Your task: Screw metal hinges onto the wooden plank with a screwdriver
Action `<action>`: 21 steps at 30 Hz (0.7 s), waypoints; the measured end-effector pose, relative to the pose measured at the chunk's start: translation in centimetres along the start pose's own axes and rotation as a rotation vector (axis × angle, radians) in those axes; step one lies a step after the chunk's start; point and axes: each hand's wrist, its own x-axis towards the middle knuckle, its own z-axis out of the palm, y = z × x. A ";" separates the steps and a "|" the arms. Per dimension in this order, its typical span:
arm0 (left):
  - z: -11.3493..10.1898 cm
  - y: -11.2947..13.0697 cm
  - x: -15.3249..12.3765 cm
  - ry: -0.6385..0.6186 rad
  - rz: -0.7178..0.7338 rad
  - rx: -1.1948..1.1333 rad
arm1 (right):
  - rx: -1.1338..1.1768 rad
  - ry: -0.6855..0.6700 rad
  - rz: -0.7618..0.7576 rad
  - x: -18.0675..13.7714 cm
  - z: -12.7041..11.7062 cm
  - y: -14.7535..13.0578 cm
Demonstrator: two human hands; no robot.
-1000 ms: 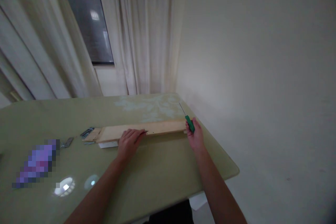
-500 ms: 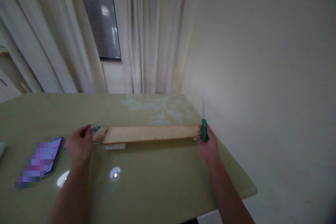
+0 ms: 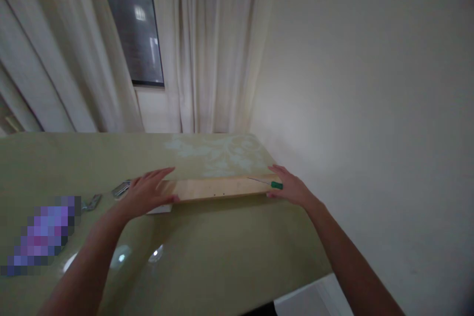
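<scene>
- While both hands are settling at opposite ends of it, the wooden board [image 3: 222,188] is lying flat on the green desk [image 3: 222,252], long edge running left to right, near the far corner by the wall.
- Left hand [image 3: 148,192] is resting over the board's left end, fingers [image 3: 157,175] spread wide and flat, gripping nothing.
- Right hand [image 3: 292,188] is sitting at the right end, fingers loosely curled around a green-handled screwdriver [image 3: 276,185]; its thin shaft is pointing left across the board face.
- Small dark holes are showing in a row along the board's middle.
- Metal brackets [image 3: 120,189] are lying just beside the left end; another bit of hardware [image 3: 92,202] is sitting further left. A white piece [image 3: 159,209] is peeking out beneath the board's left end; cannot tell what it is.
- Handling judgement: board is looking stiff, light, unfinished softwood, not fragile and with dry grip. Glossy desk is likely letting it slide. Best hold seems to be pinching both short ends or clamping the long edges near the middle, staying clear of the holes.
</scene>
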 end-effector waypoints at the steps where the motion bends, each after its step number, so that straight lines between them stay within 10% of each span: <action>1: 0.2 0.6 0.5 -0.103 0.041 0.070 | -0.079 -0.096 -0.006 0.7 -0.6 0.2; 6: 0.6 2.6 1.7 -0.326 0.076 0.202 | -0.451 -0.389 -0.021 3.4 -0.9 0.5; 21: 0.3 -0.2 -7.3 -0.238 -0.163 0.238 | -0.783 -0.681 -0.259 12.9 4.8 -3.3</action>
